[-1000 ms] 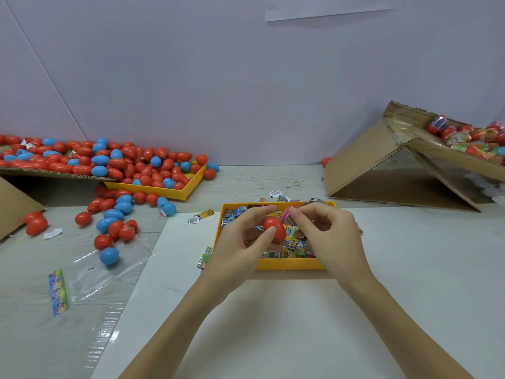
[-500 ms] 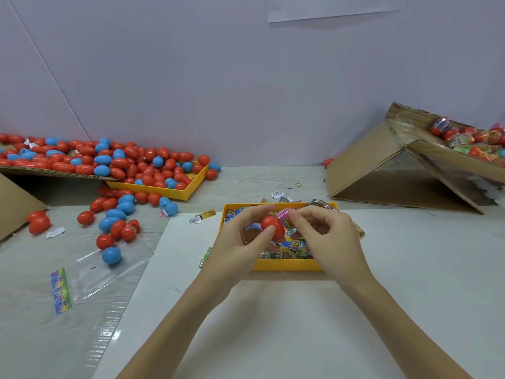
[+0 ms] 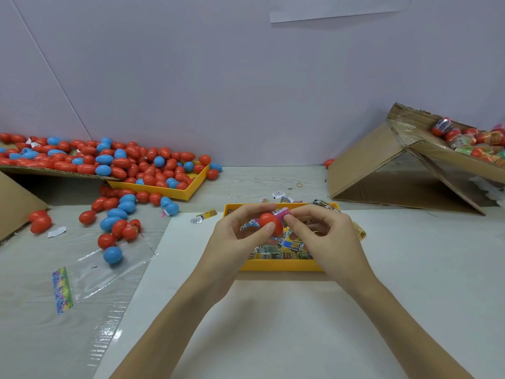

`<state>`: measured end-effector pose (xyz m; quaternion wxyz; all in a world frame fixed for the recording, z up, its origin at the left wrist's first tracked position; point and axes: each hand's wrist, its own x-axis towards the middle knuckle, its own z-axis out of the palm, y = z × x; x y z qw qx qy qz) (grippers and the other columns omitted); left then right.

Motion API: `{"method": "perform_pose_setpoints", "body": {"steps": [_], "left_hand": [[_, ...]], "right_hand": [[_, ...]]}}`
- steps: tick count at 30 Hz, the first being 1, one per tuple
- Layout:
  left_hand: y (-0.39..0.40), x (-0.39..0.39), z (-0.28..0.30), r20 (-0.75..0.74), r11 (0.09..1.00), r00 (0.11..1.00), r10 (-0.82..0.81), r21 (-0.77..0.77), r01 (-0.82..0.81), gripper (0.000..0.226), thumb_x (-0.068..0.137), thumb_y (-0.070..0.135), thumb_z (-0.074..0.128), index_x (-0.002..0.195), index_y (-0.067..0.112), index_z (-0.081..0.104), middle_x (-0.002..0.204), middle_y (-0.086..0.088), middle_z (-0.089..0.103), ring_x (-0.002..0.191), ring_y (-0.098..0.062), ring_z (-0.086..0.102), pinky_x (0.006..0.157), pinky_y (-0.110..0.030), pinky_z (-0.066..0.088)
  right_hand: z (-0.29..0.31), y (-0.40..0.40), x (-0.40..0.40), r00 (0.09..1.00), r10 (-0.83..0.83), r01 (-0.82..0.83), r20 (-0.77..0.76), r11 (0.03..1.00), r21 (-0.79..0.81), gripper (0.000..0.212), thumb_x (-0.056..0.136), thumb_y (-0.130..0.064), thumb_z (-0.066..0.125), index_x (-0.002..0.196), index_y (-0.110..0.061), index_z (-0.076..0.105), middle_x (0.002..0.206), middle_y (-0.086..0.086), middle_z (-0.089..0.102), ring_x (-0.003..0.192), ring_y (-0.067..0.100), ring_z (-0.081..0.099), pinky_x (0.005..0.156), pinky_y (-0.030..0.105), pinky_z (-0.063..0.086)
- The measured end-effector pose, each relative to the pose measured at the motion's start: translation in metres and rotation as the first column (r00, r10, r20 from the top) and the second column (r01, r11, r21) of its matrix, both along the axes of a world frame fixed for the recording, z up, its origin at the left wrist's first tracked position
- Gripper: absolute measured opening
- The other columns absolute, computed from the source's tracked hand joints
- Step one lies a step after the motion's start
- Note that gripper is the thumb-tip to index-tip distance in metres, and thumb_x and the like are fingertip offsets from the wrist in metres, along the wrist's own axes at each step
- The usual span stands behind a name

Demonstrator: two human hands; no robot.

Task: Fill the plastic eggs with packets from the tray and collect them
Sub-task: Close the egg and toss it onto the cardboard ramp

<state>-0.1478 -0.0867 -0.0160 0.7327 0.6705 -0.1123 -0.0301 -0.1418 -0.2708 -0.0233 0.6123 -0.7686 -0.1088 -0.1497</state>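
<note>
A clear plastic bag (image 3: 90, 277) lay flat at left; a rubber band (image 3: 299, 184) sat near the tilted cardboard box (image 3: 382, 170).

Packets (image 3: 293, 245) in yellow tray (image 3: 281, 265) carry print, possibly "DINO"; too blurred to read.

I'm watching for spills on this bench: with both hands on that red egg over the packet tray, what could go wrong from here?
1. The pink packet sticks out of the red egg; it may get pinched at closing, so the egg might not close.
2. The left hand and right hand hold the egg over the yellow tray; if dropped, it could scatter packets.
</note>
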Motion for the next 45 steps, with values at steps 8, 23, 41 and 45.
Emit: {"method": "perform_pose_setpoints", "body": {"steps": [8, 23, 41, 45], "left_hand": [[0.0, 0.001, -0.001, 0.001, 0.999, 1.0, -0.012, -0.04, 0.012, 0.044, 0.084, 0.026, 0.08, 0.127, 0.025, 0.071, 0.125, 0.002, 0.071, 0.106, -0.025, 0.074, 0.085, -0.031, 0.06], [0.002, 0.003, -0.001, 0.026, 0.999, 0.999, -0.028, -0.046, 0.029, 0.031, 0.095, 0.014, 0.071, 0.125, 0.022, 0.073, 0.123, 0.001, 0.073, 0.107, -0.025, 0.074, 0.086, -0.029, 0.06], [-0.009, 0.0, -0.008, 0.272, 0.993, 0.956, 0.108, 0.026, -0.119, 0.031, 0.096, 0.014, 0.069, 0.127, 0.014, 0.069, 0.12, 0.001, 0.075, 0.114, -0.017, 0.071, 0.094, -0.031, 0.059], [-0.008, -0.002, -0.007, 0.328, 0.985, 0.938, 0.107, 0.092, -0.144, 0.052, 0.086, 0.014, 0.079, 0.136, 0.016, 0.066, 0.122, 0.004, 0.074, 0.11, -0.015, 0.073, 0.094, -0.028, 0.058]], "right_hand": [[0.002, -0.001, -0.002, 0.997, 0.057, -0.049, -0.058, 0.991, 0.123, 0.006, 0.091, -0.013, 0.075, 0.096, -0.014, 0.078, 0.086, -0.001, 0.078, 0.076, 0.016, 0.074, 0.058, 0.022, 0.055], [0.007, -0.001, -0.006, 0.995, 0.085, -0.078, -0.056, 0.991, 0.105, 0.014, 0.091, -0.014, 0.075, 0.1, -0.025, 0.077, 0.091, -0.006, 0.078, 0.082, 0.011, 0.074, 0.065, 0.017, 0.054], [0.015, 0.006, -0.014, 0.977, 0.137, -0.1, -0.163, 0.971, 0.217, 0.018, 0.089, -0.021, 0.076, 0.107, -0.023, 0.077, 0.096, -0.002, 0.079, 0.086, 0.015, 0.076, 0.065, 0.019, 0.055], [0.017, 0.006, -0.015, 0.91, 0.26, -0.117, -0.324, 0.908, 0.402, 0.026, 0.083, -0.033, 0.077, 0.106, -0.022, 0.08, 0.103, 0.004, 0.079, 0.093, 0.018, 0.075, 0.069, 0.02, 0.056]]}}
